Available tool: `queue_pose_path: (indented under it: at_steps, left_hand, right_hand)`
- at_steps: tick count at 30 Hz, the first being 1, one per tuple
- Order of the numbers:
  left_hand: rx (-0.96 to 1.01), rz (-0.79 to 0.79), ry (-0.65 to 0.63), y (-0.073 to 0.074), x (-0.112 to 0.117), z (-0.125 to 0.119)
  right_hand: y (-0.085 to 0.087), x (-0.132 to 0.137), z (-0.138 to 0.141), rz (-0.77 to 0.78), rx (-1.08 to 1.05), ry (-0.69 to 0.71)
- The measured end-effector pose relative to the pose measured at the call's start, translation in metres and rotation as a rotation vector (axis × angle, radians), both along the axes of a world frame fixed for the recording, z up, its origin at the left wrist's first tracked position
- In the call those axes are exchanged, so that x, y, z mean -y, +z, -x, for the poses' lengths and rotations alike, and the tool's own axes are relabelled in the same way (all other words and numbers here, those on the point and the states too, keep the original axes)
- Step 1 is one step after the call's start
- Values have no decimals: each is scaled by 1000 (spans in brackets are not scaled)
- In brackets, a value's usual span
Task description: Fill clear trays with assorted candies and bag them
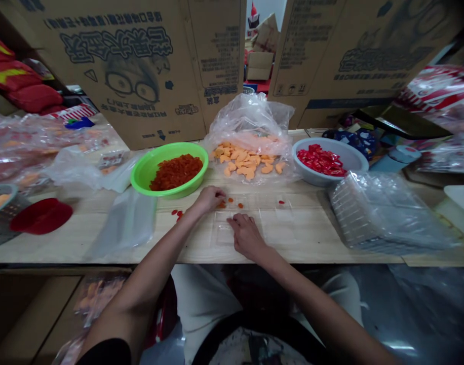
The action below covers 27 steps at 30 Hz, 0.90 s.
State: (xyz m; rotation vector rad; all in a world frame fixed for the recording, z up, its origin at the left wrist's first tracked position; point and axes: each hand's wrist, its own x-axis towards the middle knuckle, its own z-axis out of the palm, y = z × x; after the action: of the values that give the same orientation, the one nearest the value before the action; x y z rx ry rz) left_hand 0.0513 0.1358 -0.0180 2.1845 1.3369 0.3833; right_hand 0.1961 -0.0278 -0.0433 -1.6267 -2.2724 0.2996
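Observation:
My left hand [210, 199] is over the left end of a clear plastic tray [260, 203], fingertips pinched beside a small orange piece [222, 205]. Whether that piece is between the fingers is unclear. Farther along the tray are more orange pieces [240, 205] and one red piece [281, 202]. On the tray's near part, my right hand [248, 235] has its fingers curled together, and what they grip, if anything, is hidden. Left of my left wrist, several red pieces [179, 214] lie on the wooden table [311, 243].
A green bowl [141, 175] of orange-red pieces, a plastic bag [250, 119] with orange crescent-shaped pieces and a grey-blue bowl [359, 159] of red packets line the back. Stacked clear trays [384, 213] stand right. A red bowl [42, 216] is left, before tall cardboard boxes [141, 116].

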Motion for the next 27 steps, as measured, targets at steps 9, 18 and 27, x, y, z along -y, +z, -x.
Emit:
queue_pose_path:
  at_steps: [9,18,27]
  left_hand:
    - [-274,-26,-201,14,15,-25]
    - [-182,69,-134,19,-2,-24]
    - [-197,-37,-72,11,1,-23]
  right_hand:
    - [-2,-2,0,-9,-18,-2]
    - [-7,-3,1,-13,-31,-11]
    - [-4,-1,0,-19,-37,-10]
